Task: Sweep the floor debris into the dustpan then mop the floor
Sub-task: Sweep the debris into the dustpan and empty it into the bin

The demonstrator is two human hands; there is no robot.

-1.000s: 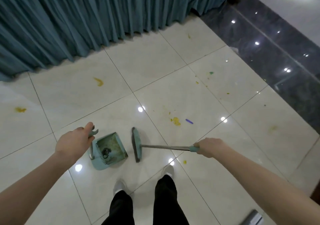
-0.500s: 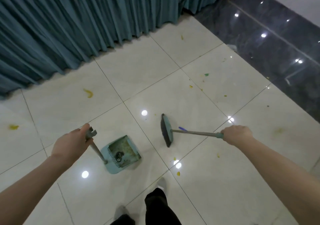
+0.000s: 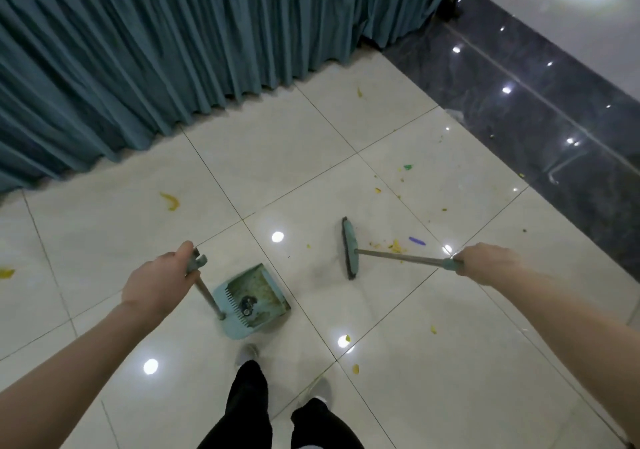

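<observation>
On floor, left hand (image 3: 157, 284) gripping dustpan (image 3: 254, 298)

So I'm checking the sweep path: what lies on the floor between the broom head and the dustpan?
Almost bare tile in the head view: between the broom head and the dustpan lie only a small yellow scrap, a tiny dark speck and a light glare.

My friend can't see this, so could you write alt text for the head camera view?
Seen from above, the left hand holds a teal long-handled dustpan while the right hand holds a teal broom, on cream floor tiles strewn with yellow scraps.
</observation>
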